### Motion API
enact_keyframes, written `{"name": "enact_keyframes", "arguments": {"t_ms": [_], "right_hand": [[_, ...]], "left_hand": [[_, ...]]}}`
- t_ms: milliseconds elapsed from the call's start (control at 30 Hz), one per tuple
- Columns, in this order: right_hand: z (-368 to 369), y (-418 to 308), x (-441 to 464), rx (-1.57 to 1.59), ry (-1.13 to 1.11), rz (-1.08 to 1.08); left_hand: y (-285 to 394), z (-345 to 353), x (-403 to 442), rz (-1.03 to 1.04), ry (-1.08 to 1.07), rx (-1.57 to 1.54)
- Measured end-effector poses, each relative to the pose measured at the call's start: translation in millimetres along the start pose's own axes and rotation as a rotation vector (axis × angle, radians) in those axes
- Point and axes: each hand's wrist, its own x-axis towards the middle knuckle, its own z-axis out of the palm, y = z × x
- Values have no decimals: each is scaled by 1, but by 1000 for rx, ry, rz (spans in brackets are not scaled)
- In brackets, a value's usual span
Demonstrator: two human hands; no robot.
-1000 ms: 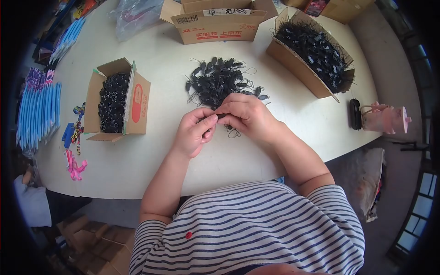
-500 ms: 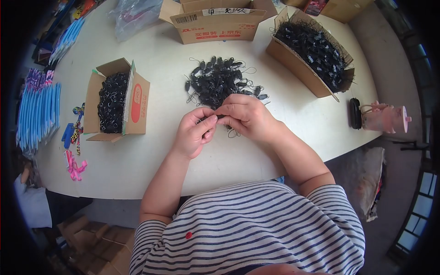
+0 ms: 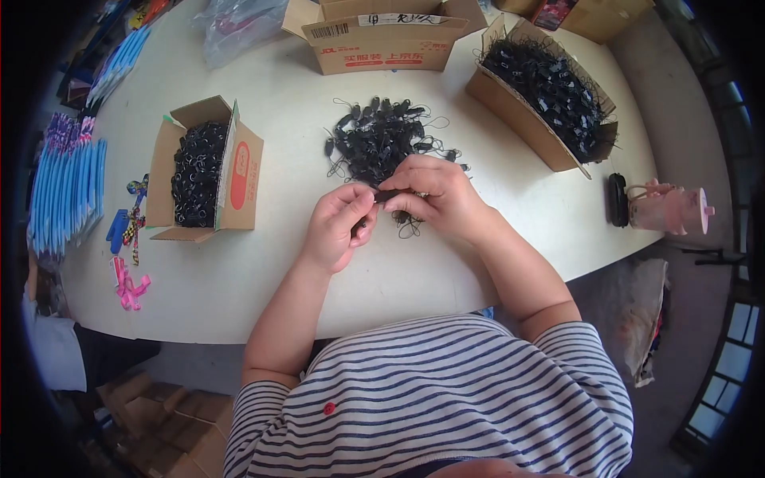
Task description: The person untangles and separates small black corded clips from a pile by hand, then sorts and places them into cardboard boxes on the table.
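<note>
My left hand (image 3: 339, 227) and my right hand (image 3: 434, 199) meet just in front of a pile of black cord-loop connectors (image 3: 373, 139). Both hands pinch one small black connector (image 3: 386, 196) between thumbs and fingertips. Another dark piece (image 3: 358, 227) shows within the curled fingers of my left hand; its exact kind is hidden. Thin cord loops (image 3: 409, 225) hang out under my right hand. To the left, an open carton (image 3: 243, 179) holds black clips with rings (image 3: 199, 171). At the right, a second carton (image 3: 514, 115) is full of black looped connectors (image 3: 550, 88).
A printed cardboard box (image 3: 382, 57) and a plastic bag (image 3: 239, 32) stand at the back. Blue packets (image 3: 68, 187), a blue object (image 3: 117, 231) and a pink strap (image 3: 131, 293) lie left. A black case (image 3: 617, 199) and pink cup (image 3: 673, 210) sit right. Someone's pale clothing (image 3: 56, 350) shows lower left.
The fingertips have shifted, so more of the black connector shows between my hands. A dark piece in my left fingers is now visible. The view has moved slightly.
</note>
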Motion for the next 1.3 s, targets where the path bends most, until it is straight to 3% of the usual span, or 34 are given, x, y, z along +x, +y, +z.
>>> {"name": "enact_keyframes", "arguments": {"t_ms": [500,600,700,833,1300], "right_hand": [[2,0,0,3,-12,-32],[2,-3,-1,-13,-50,36],[2,-3,0,-62,-53,23],[1,-5,0,-207,-71,-29],[9,-3,-3,-314,-9,-116]], "left_hand": [[2,4,0,13,32,146],[-2,5,1,104,100,336],[-12,0,6,340,130,598],[-10,2,5,372,147,695],[-12,1,5,405,172,745]]}}
